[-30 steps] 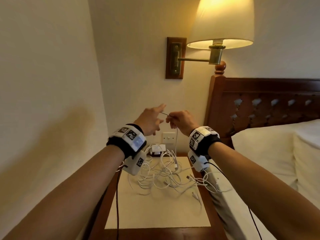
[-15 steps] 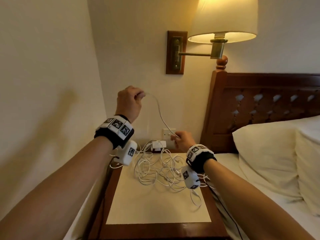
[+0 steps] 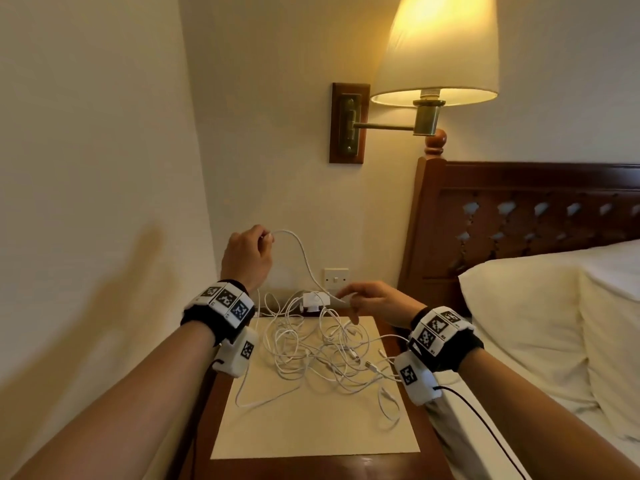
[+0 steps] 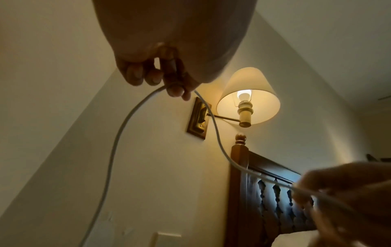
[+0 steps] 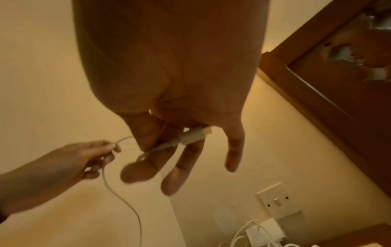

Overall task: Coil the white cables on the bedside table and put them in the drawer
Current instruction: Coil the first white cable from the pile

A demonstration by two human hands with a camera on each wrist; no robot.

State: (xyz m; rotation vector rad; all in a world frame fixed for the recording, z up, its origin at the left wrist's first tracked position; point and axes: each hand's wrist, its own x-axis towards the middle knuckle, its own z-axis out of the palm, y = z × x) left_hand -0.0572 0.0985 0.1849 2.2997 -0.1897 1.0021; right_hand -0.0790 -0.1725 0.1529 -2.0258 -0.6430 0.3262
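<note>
White cables (image 3: 325,355): tangled heap, count unclear, at bench (image 3: 311,465) rear. One strand (image 3: 304,258) raised: left hand (image 3: 247,254) pinches it; right hand (image 3: 372,301) pinches its plug end. One lit wall lamp (image 3: 436,53); one bed (image 3: 540,323) alongside.

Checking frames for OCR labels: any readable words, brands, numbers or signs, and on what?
No readable words, brands or numbers in any view.
Black-and-white square marker patterns on the left wristband and right wristband: codes, not text; tiny marks beside them too small to read.
White wall switch plate: blank.
White charger block: no legible print.
</note>
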